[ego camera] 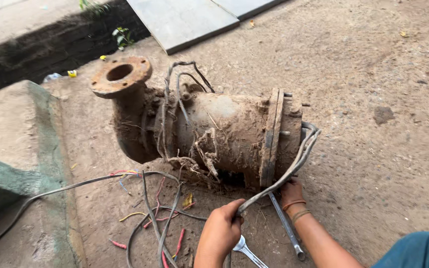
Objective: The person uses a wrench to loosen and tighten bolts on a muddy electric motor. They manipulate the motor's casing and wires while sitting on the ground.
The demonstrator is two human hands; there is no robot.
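- On the dirt, beside the mud-caked pump (209,131), my left hand (220,231) is clamped round its grey cable (294,166).
- My right hand (291,191), grip hidden, touches the pump's base; I cannot tell its state.
- Pulling hard may snag the cable on the flange (273,136) or pinch fingers.

One rusty pump, two hands, two wrenches

One mud-caked pump (214,131) with a single round flange (120,75) lies on the ground; two bare hands work below it, the left hand (220,232) and right hand (291,191). Two long metal wrenches (286,226) lie there. Two grey slabs (184,20) sit at the top.
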